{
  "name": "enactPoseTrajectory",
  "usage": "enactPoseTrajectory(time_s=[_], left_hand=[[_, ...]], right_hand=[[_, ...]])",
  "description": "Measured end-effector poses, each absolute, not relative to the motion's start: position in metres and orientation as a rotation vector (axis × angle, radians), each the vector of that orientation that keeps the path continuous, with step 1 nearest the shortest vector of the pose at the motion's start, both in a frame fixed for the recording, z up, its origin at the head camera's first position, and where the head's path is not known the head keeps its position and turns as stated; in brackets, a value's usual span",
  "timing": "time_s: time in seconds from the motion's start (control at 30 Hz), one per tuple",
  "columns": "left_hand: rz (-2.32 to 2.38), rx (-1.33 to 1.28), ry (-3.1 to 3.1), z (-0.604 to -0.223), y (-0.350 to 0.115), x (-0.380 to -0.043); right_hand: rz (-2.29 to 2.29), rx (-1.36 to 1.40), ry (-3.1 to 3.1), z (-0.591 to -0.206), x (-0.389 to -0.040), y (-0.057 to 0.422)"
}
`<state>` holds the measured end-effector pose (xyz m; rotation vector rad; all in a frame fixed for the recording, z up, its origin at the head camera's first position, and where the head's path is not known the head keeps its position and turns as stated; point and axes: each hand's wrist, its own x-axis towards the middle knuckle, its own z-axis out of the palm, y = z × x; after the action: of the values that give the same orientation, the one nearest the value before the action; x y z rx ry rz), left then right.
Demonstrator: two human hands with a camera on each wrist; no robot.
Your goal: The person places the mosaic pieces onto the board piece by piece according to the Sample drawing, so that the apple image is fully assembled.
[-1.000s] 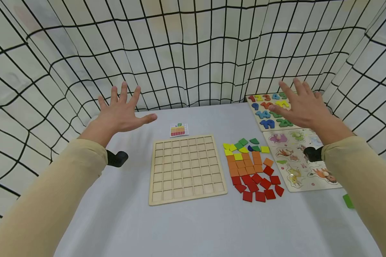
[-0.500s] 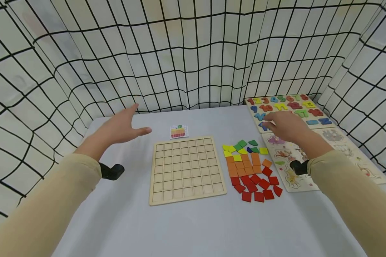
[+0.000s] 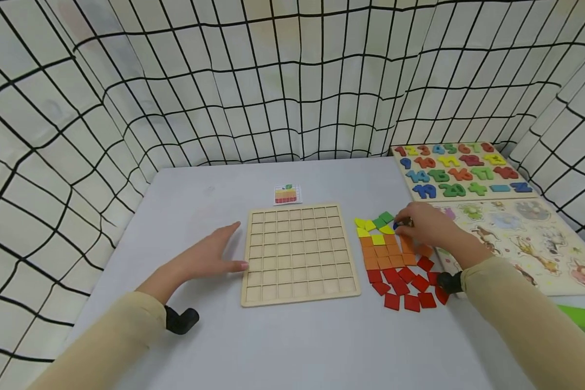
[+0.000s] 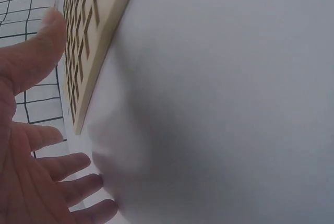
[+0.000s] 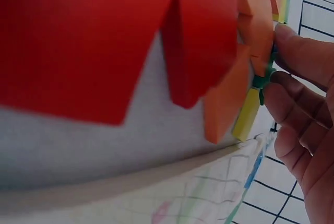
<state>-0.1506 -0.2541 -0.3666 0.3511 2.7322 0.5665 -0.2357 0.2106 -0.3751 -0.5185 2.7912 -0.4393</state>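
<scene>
My right hand (image 3: 426,225) reaches down at the far edge of the coloured pieces, thumb and fingers curled. Its fingertips pinch a small dark blue piece (image 3: 396,225), partly hidden by the hand. A green piece (image 5: 262,80) lies against the index fingertip in the right wrist view. My left hand (image 3: 202,260) is spread beside the wooden grid board (image 3: 302,301), its thumb at the board's left edge. In the left wrist view, the left hand's fingers (image 4: 70,166) are extended and hold nothing. Yellow, orange (image 3: 382,252) and red pieces (image 3: 411,303) lie right of the board.
A small picture card (image 3: 287,194) lies behind the board. At the right are a number puzzle board (image 3: 468,184) and an animal puzzle board (image 3: 512,216). A bright green object (image 3: 582,319) sits near the right edge. Black netting (image 3: 299,103) surrounds the table (image 3: 273,352).
Both hands have come down from raised, spread positions. The left hand moved to the board's left edge; the right moved left to the pieces, its fingers curling. The view shifted slightly.
</scene>
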Motion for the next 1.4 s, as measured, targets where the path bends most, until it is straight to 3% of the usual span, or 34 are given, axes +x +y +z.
enactPoseTrajectory(time_s=[0.5, 0.97, 1.4], left_hand=[[0.464, 0.514, 2.658, -0.383, -0.227, -0.146], [0.439, 0.48, 2.617, -0.386, -0.21, -0.145], [0.415, 0.461, 2.611, -0.387, -0.196, -0.139]], right_hand=[[-0.562, -0.462, 2.818, -0.376, -0.226, 0.228], [-0.715, -0.844, 2.681, -0.375, -0.237, 0.09], [-0.788, -0.727, 2.644, -0.386, -0.246, 0.041]])
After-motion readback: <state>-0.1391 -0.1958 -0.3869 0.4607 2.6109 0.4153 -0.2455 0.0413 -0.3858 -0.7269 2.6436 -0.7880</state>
